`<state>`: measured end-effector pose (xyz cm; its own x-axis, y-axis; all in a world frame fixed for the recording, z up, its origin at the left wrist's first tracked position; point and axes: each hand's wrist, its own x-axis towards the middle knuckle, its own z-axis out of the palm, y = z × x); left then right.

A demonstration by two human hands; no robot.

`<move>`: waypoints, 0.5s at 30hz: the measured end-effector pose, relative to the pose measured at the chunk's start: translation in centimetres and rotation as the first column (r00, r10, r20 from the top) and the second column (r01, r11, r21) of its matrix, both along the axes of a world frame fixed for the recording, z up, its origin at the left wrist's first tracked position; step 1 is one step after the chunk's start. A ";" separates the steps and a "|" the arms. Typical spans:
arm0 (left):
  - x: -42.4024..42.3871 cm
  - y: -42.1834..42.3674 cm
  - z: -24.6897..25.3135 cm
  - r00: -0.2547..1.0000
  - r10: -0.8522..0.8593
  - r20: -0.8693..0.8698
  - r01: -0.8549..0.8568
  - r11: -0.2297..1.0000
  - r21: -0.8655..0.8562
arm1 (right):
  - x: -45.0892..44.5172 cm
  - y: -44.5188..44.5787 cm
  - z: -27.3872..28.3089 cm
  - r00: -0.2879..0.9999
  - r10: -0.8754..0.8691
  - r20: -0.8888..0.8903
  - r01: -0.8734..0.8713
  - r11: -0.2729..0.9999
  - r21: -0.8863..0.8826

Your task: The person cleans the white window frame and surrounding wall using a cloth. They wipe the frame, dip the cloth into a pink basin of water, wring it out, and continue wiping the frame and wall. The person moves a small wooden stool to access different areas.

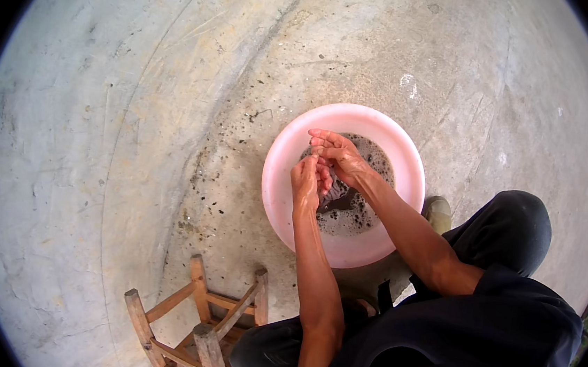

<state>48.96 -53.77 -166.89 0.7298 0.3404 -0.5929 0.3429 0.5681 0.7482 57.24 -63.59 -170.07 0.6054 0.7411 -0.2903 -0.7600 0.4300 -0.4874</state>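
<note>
A round pink plastic basin (280, 219) stands on the floor before me, holding dark, foamy water (356, 221) with dark, wet cloth (338, 200) partly in it. Over the basin, my left hand (306, 182) is upright with its fingers curled, its thumb and forefinger meeting the fingers of my right hand. My right hand (339, 155) reaches in from the right, its fingers partly bent and pointing left. Both hands look wet. Whether anything small lies between the touching fingertips cannot be told. The cloth lies below the hands, not clearly held by either.
A wooden stool (176, 299) lies with its legs up on the concrete floor (163, 119), left of my left knee. My knees flank the basin's near side, and a shoe (437, 214) stands close to its right rim. Dark specks are scattered on the floor left of the basin.
</note>
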 end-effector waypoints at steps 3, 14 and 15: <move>0.0 -0.1 0.3 0.999 -0.014 0.044 0.014 1.000 0.021 | 0.1 -0.2 0.3 1.000 0.006 -0.012 -0.005 1.000 0.014; 0.0 0.1 0.4 0.986 0.054 0.160 -0.040 0.996 -0.084 | 0.1 0.2 0.5 1.000 -0.001 -0.031 0.003 0.999 0.054; -0.1 0.2 0.2 0.985 0.054 0.165 -0.041 0.996 -0.085 | 0.1 0.2 0.6 0.999 0.002 -0.033 0.000 0.998 0.067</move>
